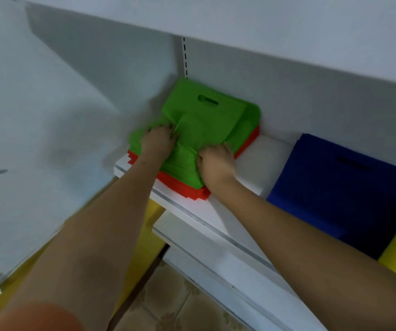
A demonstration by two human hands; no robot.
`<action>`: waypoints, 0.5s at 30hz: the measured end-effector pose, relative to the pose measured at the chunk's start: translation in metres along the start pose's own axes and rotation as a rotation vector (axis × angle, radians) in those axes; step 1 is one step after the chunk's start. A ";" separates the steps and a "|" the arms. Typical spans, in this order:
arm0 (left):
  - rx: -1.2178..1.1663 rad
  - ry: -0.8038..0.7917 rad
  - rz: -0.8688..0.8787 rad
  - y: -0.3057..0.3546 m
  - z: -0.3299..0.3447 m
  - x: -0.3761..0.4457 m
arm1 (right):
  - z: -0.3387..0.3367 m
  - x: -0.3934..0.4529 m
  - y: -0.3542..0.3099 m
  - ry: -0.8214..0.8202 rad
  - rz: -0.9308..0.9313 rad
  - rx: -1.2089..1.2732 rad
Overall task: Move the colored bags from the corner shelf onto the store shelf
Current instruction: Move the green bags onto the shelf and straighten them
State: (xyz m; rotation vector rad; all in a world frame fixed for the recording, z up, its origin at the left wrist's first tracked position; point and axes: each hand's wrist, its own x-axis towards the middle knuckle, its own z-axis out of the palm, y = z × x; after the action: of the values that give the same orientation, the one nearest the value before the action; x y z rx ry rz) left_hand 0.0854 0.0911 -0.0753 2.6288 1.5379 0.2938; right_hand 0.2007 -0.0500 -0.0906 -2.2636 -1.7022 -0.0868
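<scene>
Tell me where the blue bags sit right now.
In the head view the blue bags lie flat on the white shelf, at the right, apart from the green bags stacked on red bags in the corner.

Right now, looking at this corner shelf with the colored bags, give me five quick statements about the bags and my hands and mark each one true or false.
1. The green fabric bags lie on top of the red fabric bags. True.
2. Both hands grip the green bags. True: the left hand and the right hand bunch the fabric.
3. The dark blue fabric bags sit left of the green stack. False: they sit to its right.
4. The top green bag has a cut-out handle slot. True.
5. The green stack rests on the tiled floor. False: it rests on the white shelf board.
</scene>
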 end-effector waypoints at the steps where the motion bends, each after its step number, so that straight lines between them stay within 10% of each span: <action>1: -0.017 0.012 -0.004 0.004 -0.003 -0.004 | -0.001 0.000 0.003 0.009 0.003 0.065; 15: -0.600 0.038 0.125 0.136 -0.107 -0.120 | -0.133 -0.060 0.123 0.101 0.800 1.391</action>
State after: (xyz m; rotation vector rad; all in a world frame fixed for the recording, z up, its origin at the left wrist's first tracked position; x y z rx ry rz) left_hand 0.1216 -0.0831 0.0373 2.2426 1.0701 0.6931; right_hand 0.3175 -0.1734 -0.0029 -1.5158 -0.3217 0.8413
